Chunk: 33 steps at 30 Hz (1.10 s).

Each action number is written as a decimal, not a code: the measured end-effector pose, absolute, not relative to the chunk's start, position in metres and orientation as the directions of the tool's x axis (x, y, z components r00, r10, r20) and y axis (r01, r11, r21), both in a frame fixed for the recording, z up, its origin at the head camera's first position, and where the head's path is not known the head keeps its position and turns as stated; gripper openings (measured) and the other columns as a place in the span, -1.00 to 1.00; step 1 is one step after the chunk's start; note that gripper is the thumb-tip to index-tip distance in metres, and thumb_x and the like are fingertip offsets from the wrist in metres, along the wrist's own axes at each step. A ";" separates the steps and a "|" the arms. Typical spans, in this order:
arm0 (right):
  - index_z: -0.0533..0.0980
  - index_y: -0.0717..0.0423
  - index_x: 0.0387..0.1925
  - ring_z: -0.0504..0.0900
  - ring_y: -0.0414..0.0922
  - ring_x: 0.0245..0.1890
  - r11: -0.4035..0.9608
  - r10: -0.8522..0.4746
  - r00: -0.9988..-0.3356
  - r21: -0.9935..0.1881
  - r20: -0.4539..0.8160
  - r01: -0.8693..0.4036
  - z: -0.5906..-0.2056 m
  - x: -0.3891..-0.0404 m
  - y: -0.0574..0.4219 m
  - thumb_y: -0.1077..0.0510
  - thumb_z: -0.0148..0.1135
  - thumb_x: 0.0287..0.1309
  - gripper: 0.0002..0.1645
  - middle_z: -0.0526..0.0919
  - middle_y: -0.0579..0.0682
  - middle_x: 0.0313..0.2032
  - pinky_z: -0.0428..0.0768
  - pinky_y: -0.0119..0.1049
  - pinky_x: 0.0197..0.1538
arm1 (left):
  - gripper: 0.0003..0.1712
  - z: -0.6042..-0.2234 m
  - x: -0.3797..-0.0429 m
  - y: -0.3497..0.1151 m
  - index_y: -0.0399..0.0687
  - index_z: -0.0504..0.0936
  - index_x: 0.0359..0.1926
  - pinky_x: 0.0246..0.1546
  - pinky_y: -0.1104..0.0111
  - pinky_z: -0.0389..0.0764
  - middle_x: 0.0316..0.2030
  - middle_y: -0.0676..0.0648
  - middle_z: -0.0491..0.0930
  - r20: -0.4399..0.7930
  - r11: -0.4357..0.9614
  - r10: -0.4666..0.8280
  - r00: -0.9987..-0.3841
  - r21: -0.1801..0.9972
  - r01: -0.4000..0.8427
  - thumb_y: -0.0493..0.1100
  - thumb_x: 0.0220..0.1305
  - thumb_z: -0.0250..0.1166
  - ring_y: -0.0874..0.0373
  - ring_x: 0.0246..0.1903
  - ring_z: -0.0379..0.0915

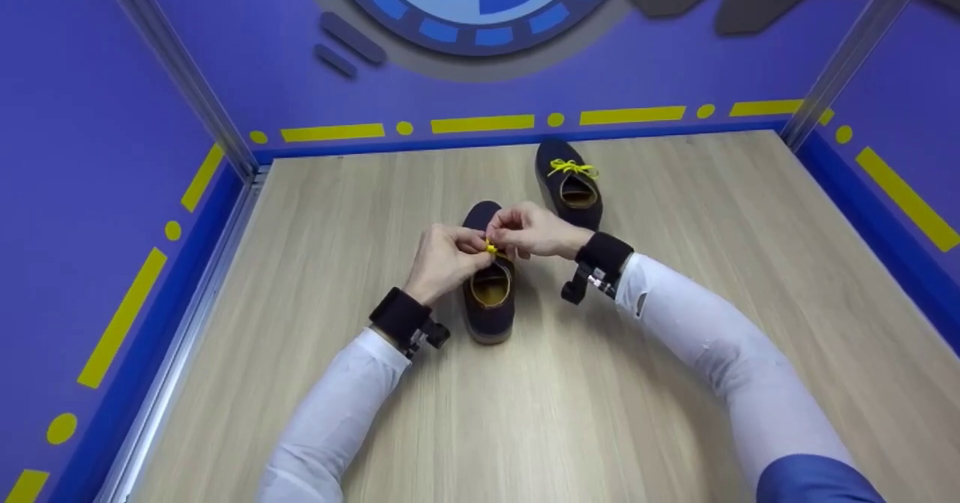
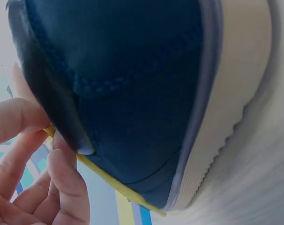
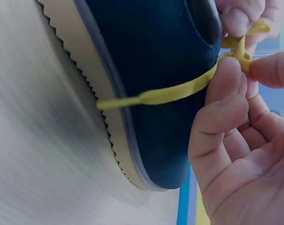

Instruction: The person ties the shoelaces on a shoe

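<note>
A dark shoe [image 1: 489, 323] sits on the wooden tabletop, its toe toward the back wall. Above its tongue, my left hand [image 1: 442, 263] pinches the yellow shoelace [image 3: 177, 91] between thumb and fingers. From the other side, my right hand [image 1: 536, 232] pinches the same lace. In the right wrist view, lace loops bunch between both sets of fingertips, and one loose end hangs down the shoe's side over the pale sole [image 3: 121, 136]. Another stretch of lace slants along the shoe's front edge in the left wrist view, where the dark upper [image 2: 132, 112] fills much of the picture.
A second dark shoe [image 1: 551, 162] stands behind and to the right, its yellow lace [image 1: 571, 167] tied in a bow; the right hand and wrist are close to its heel. Blue panels [image 1: 480, 98] with yellow marks wall the wooden table [image 1: 570, 413] at the back and sides.
</note>
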State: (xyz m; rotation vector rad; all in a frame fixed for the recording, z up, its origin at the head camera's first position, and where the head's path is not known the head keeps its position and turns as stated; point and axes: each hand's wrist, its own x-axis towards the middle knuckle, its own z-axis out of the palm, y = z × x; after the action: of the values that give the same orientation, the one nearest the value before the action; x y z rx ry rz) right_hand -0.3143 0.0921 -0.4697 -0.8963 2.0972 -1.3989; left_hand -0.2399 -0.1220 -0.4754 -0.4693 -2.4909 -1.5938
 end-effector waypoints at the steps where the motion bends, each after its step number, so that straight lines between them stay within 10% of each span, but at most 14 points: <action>1: 0.64 0.23 -0.15 0.58 0.23 -0.42 0.268 -0.732 -0.682 -0.922 -0.006 -0.279 -0.470 -0.314 0.092 0.15 0.22 0.54 -0.79 0.69 0.01 -0.39 0.46 -0.44 -0.50 | -0.93 -0.476 -0.240 -0.122 -0.23 0.85 -0.39 -0.34 0.45 0.70 -0.33 -0.06 0.82 0.280 0.373 0.184 -0.942 0.867 0.330 -0.30 0.11 0.57 0.20 -0.39 0.72; 22: 0.66 0.56 -0.05 0.64 -0.07 -0.44 0.072 -0.716 -0.622 -0.853 0.316 -0.516 -0.454 -0.290 0.093 0.53 0.24 0.29 -0.77 0.75 0.45 -0.26 0.54 -0.45 -0.39 | -0.81 -0.482 -0.245 -0.121 0.01 0.90 -0.35 -0.25 0.41 0.60 -0.43 0.10 0.82 0.259 0.379 0.105 -0.960 0.882 0.280 -0.02 0.10 0.68 0.18 -0.29 0.70; 33: 0.71 0.53 -0.20 0.64 0.44 -0.43 0.155 -0.624 -0.718 -0.852 0.308 -0.500 -0.449 -0.281 0.097 0.45 0.36 0.31 -0.88 0.73 0.47 -0.35 0.44 -0.53 -0.48 | -0.84 -0.484 -0.242 -0.127 -0.19 0.88 -0.20 -0.42 0.45 0.64 -0.34 -0.05 0.82 0.237 0.256 0.090 -0.967 0.933 0.252 -0.19 0.25 0.56 0.18 -0.43 0.68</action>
State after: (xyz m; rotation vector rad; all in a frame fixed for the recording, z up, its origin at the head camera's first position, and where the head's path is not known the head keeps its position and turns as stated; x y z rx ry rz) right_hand -0.2807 0.0965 -0.4493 -1.1237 2.2967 -1.6179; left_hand -0.2420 -0.1266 -0.4836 -0.3268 -2.3789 -1.8091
